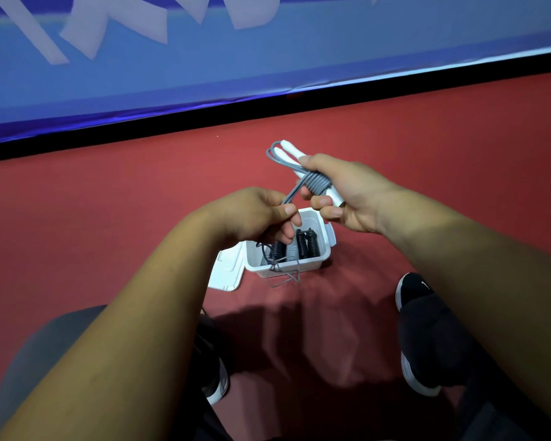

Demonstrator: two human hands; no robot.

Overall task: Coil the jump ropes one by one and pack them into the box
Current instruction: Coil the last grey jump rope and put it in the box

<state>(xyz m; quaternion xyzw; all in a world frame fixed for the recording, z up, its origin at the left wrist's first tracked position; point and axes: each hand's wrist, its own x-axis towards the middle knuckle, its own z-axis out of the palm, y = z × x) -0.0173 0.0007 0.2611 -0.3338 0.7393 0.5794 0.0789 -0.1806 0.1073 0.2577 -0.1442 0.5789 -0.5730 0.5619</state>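
From your head camera: your right hand grips the two white handles of a grey jump rope, its cord wound in several tight turns around them, while your left hand pinches the free length of cord leading off the coil, both hands held just above the box. Below, the small white box stands open on the red floor, its lid lying flat against its left side. Inside stand several coiled ropes, black and grey, side by side, and a loose grey strand trails over the front rim onto the floor.
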